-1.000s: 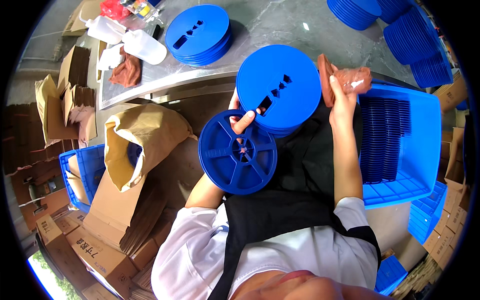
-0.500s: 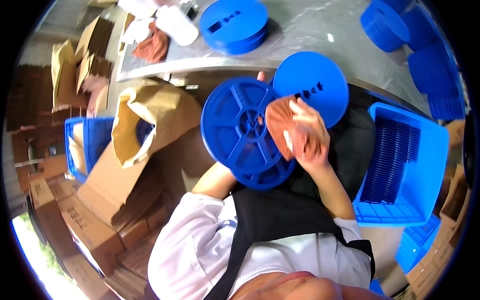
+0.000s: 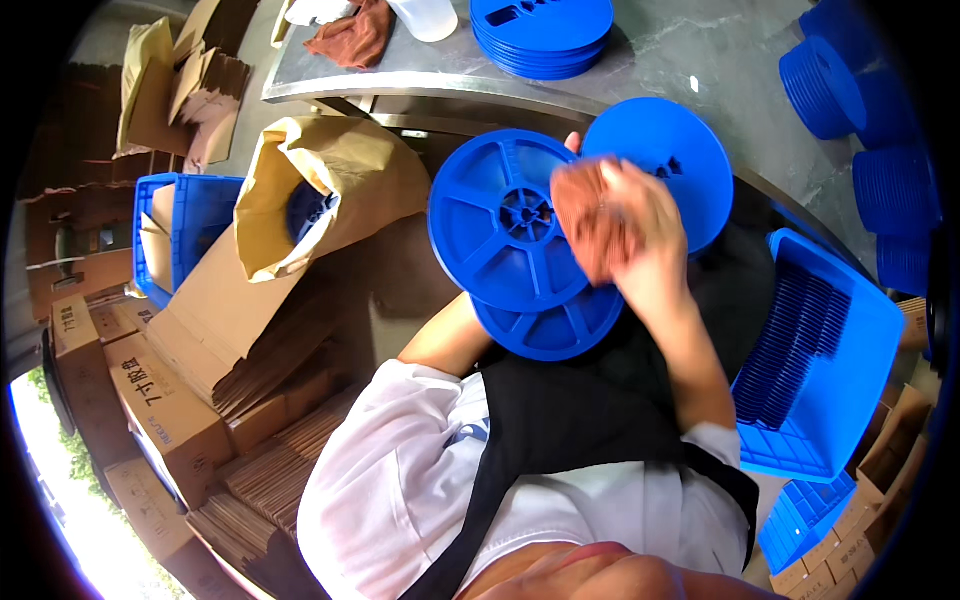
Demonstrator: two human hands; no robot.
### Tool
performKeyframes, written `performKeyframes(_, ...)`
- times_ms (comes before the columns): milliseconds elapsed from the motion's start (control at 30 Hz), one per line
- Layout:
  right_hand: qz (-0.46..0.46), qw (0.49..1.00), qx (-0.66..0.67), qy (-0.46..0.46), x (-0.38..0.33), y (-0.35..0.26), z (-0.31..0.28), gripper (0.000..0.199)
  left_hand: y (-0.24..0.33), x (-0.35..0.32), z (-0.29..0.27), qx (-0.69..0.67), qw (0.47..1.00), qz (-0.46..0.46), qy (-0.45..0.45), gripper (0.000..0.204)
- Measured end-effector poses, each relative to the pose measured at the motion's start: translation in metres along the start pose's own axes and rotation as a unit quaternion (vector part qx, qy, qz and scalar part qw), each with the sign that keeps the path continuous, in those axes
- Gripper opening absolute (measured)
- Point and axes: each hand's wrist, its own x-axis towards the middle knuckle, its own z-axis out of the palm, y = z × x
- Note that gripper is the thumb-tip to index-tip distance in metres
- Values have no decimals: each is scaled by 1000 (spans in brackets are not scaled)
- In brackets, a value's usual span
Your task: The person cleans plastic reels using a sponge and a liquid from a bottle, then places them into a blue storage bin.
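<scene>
A blue plastic reel (image 3: 478,240) with a spoked face is held up in front of my body. Behind its far edge my left hand (image 3: 573,142) grips it; only a fingertip shows, and the rest is hidden by the reel. Fingers bent, my right hand (image 3: 648,215) holds a crumpled brown cloth (image 3: 592,222) against the right side of this reel. Another spoked blue reel (image 3: 548,328) lies below the held one, overlapped by it. Beyond my right hand, a smooth blue disc (image 3: 690,145) leans by the table edge.
A grey metal table (image 3: 655,75) bears a stack of blue discs (image 3: 540,40), a second brown cloth (image 3: 355,35) and more blue stacks (image 3: 825,90). An open paper sack (image 3: 350,170) stands left, above cardboard boxes (image 3: 165,410). A blue crate (image 3: 850,370) of dark blue parts stands right.
The cloth and my right hand have shifted slightly over the reel's right side, and the cloth is more bunched. The whole view has turned a little, placing table items higher.
</scene>
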Motion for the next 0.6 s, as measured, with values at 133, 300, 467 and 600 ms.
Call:
performKeyframes(133,-51,990,35,-124,-41,1,-43,30,18,-12,-11,20,998,-19,47,75)
performKeyframes(300,310,924,-130,183,-24,89,-49,39,18,-5,-2,39,997,-56,40,74)
performKeyframes(467,45,992,-98,71,-26,22,-4,37,20,-8,1,55,994,-87,44,72)
performKeyframes(600,27,996,-69,46,-42,31,-20,34,21,-5,-3,58,993,-95,36,71)
